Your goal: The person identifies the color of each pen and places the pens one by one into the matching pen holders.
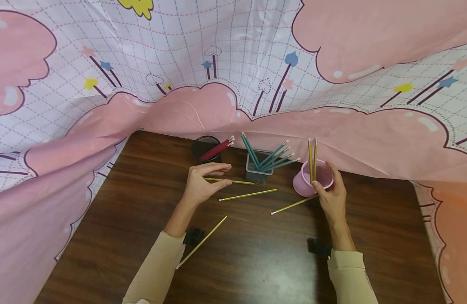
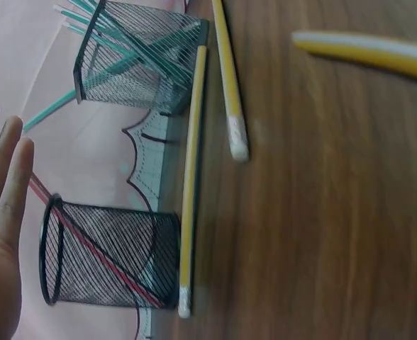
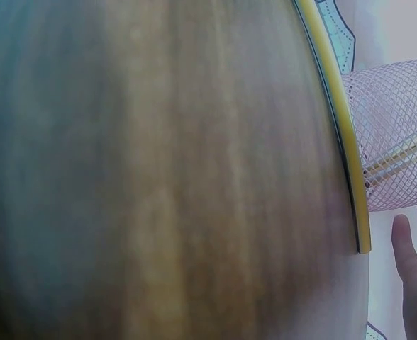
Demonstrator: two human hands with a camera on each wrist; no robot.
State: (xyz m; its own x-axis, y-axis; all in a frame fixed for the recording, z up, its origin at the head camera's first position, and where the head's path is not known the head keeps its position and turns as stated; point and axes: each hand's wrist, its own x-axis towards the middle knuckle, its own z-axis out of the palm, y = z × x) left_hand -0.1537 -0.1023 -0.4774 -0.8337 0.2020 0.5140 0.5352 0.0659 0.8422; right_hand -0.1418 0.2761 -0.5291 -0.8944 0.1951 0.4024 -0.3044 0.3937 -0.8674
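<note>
My right hand [image 1: 333, 198] grips the pink mesh pencil cup [image 1: 301, 185] at its right side, thumb at the near rim and fingers round the far right. Two yellow pencils [image 1: 312, 158] stand in this cup. One yellow pencil [image 3: 347, 134] lies on the table by its base. My left hand [image 1: 203, 182] hangs over the table with thumb and fingers spread apart, holding nothing. Under it a yellow pencil [image 2: 191, 177] lies along the bases of the black round mesh cup [image 2: 116, 255] and the square mesh cup [image 2: 134, 60]. Another yellow pencil [image 1: 248, 195] lies nearer.
Red pencils [image 1: 218, 148] lean in the black cup, and several green pencils [image 1: 273, 160] fan out of the square one. A further yellow pencil [image 1: 203, 240] lies beside the left forearm. A patterned pink and white cloth [image 1: 256, 122] borders the wooden table [image 1: 264, 253] behind the cups.
</note>
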